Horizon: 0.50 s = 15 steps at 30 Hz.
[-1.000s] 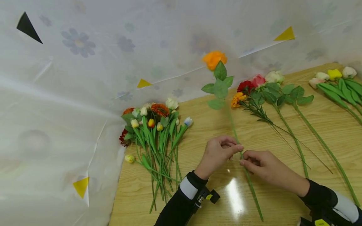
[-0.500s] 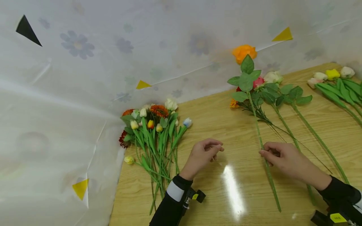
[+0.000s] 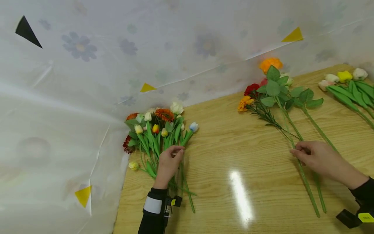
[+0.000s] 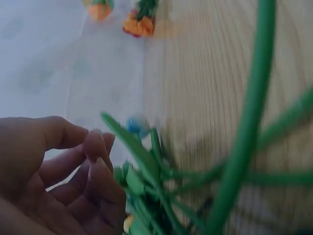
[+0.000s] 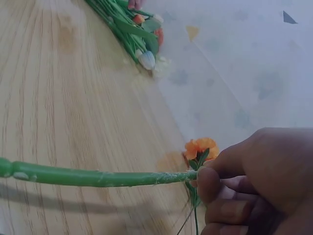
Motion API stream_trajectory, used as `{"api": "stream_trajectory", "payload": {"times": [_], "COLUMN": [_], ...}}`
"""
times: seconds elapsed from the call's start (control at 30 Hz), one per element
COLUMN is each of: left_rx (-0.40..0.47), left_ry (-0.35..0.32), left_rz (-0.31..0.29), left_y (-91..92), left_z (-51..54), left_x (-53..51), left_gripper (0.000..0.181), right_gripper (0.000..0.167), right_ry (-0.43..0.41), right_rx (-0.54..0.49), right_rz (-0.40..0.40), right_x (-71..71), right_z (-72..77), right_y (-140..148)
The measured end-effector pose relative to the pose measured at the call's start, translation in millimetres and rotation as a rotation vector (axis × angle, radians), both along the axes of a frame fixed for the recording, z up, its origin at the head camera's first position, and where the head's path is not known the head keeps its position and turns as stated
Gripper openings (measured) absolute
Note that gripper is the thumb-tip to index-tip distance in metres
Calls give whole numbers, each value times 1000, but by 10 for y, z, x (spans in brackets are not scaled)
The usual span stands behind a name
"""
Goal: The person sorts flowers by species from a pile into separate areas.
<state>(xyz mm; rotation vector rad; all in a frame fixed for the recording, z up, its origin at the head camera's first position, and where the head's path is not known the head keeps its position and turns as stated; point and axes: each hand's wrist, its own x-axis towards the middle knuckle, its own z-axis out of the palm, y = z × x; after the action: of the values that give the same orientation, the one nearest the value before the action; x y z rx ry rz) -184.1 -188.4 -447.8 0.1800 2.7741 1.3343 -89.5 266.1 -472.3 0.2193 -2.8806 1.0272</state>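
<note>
1. Clearly, in the head view, pinches the orange flower (image 3: 271,65) partway along its stem with the right grip (image 3: 321,159), over the right part of the worktop (image 3: 222,139). Points that bloom away, toward the pale patterned sheet (image 3: 204,84), with leaves spread across neighbouring greenery and near both the red flower (image 3: 252,89) and the small yellow-orange flower (image 3: 244,104).

2. Likewise in the head view, hovers with the left grip (image 3: 168,164) over the mixed bunch (image 3: 155,129), near the blue-and-white tulip (image 3: 193,127). Lies at far right, on the worktop: a cluster of pale and yellow tulips (image 3: 353,94).

3. In the left wrist view, curls the left grip loosely, fingertips close together with nothing visible between. Shows, beside those fingertips, a green leaf (image 4: 134,144), and, in the right foreground, a thick blurred stem (image 4: 247,132).

4. In the right wrist view, grasps the orange flower's green stem between thumb and forefinger, nearly level across the view and flecked with white. Shows the small yellow-orange flower behind the fingertips and the mixed bunch farther off.
</note>
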Motion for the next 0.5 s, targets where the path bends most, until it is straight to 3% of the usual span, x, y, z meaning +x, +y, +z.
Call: {"api": "stream_trajectory", "payload": {"times": [0.1, 0.2, 0.37, 0.5], "left_rx": [-159, -309, -519, -608], "left_ry": [91, 132, 160, 213], "left_rz": [89, 147, 134, 124], "left_y": [-105, -153, -182, -184], "left_z": [-5, -32, -125, -172], "left_x": [-5, 0, 15, 19], "left_gripper": [23, 22, 22, 16], "right_gripper": [26, 27, 30, 31], "right_ry": [-39, -84, -164, -165], "right_rx": [17, 29, 78, 131], "right_rz": [-5, -5, -9, -13], "right_x": [-14, -28, -58, -78], "right_z": [-18, -31, -71, -117], "right_y": [60, 93, 117, 125]}}
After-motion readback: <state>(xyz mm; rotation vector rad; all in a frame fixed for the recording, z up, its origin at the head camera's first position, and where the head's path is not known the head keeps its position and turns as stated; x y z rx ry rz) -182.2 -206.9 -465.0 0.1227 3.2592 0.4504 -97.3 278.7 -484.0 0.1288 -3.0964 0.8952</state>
